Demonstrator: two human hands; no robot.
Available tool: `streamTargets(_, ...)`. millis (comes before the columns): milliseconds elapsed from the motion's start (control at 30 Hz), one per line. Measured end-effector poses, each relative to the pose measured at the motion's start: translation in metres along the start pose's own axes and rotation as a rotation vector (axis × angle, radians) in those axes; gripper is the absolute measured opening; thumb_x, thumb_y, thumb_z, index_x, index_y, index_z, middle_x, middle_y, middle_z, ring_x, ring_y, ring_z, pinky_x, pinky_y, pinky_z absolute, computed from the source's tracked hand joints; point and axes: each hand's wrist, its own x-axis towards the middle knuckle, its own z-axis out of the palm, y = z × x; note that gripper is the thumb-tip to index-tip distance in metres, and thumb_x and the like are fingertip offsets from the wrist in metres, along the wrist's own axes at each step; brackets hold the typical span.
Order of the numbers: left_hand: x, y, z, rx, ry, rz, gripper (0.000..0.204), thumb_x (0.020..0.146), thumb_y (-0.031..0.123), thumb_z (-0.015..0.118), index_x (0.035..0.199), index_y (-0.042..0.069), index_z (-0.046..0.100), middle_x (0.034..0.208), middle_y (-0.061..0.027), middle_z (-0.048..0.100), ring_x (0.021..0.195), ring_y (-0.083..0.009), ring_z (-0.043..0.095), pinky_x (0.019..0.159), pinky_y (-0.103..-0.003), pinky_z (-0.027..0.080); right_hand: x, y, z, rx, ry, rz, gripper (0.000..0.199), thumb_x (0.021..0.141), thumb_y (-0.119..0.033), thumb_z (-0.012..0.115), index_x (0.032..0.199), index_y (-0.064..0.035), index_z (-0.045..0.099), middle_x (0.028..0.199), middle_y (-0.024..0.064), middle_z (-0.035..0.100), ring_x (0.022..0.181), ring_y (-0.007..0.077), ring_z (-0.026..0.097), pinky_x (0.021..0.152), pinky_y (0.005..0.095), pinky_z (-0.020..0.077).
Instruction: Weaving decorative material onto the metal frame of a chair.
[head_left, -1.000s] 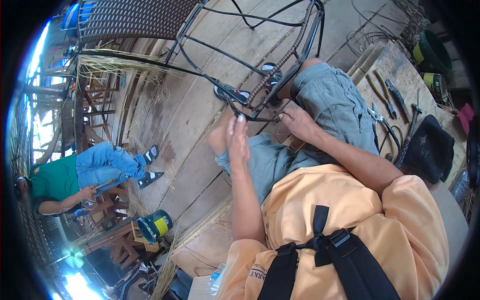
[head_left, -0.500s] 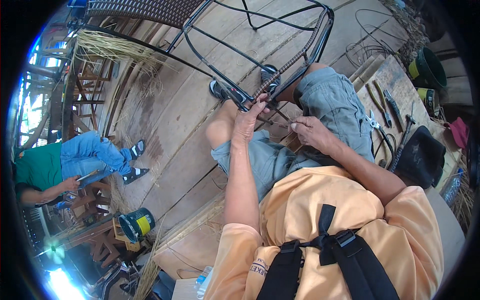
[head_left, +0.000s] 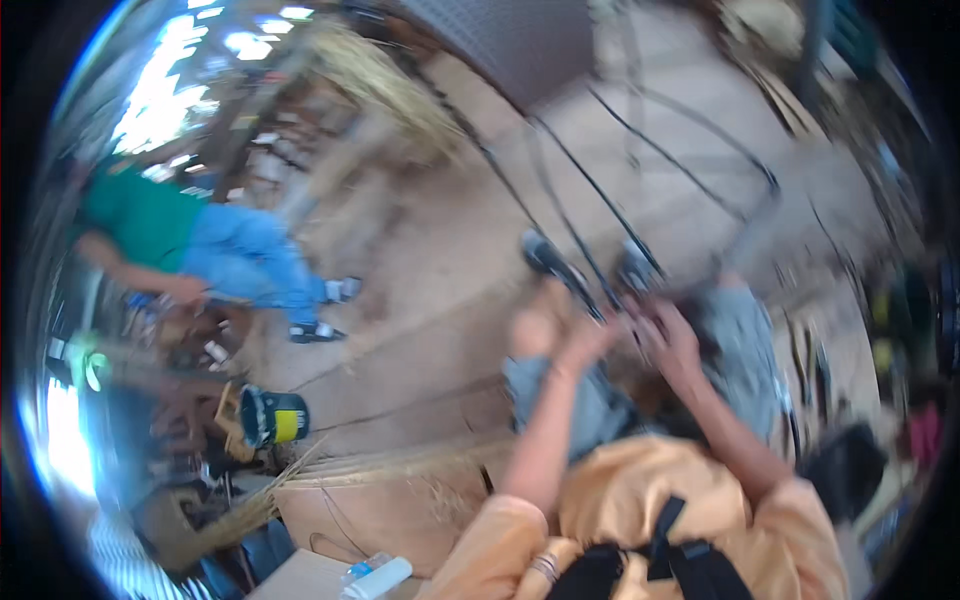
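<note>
Both hands meet at a dark metal chair frame [head_left: 640,190] that stands on the wooden floor [head_left: 430,300] in front of the seated person, in a view heavily smeared by motion blur. Left hand [head_left: 585,335] reaches up along the lower bars of the frame, just above the person's bare knee; whether its fingers are curled on a bar or only lie against it cannot be told through the blur. Right hand [head_left: 672,340] sits just beside it, fingers bent at the same cluster of bars, and its grip is likewise too blurred to judge. Two dark shoes [head_left: 545,255] rest against the frame's base just beyond the hands. Grey shorts [head_left: 750,350] cover the person's legs, and orange sleeves [head_left: 640,500] with black straps fill the lower edge of the view. Across the floor toward its left side, another person in a green shirt and blue jeans [head_left: 235,250] sits with legs stretched out. A dark bucket with a yellow label [head_left: 272,417] stands near a bundle of pale straw-like strands [head_left: 330,470] by a low wooden box [head_left: 390,510] at the floor's near edge.
</note>
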Motion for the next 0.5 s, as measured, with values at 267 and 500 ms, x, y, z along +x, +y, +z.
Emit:
streamTargets(267,-0.011,-0.017,0.026,-0.384,-0.216,-0.169,0.035,0.087,0.009,0.061,0.121,0.007,0.057,0.108,0.0031,0.060,0.101,-0.0075,0.053,0.090,-0.024,0.042,-0.033,0.125,0.030,0.283,-0.197,0.275,0.027,0.081,0.002,0.052,0.108,0.0030,0.053,0.088,0.0039,0.058,0.076,0.0113,0.051,0.064,0.0260,0.0428)
streamTargets(500,-0.012,0.012,0.016,-0.431,-0.213,-0.214,0.042,0.086,0.011,0.062,0.127,0.008,0.052,0.103,0.0009,0.061,0.091,-0.0074,0.056,0.086,-0.021,0.043,-0.020,0.098,0.026,0.483,-0.303,0.539,0.022,0.087,-0.012,0.050,0.102,0.0023,0.056,0.061,0.0010,0.050,0.048,0.0088,0.042,0.043,0.0258,0.0345)
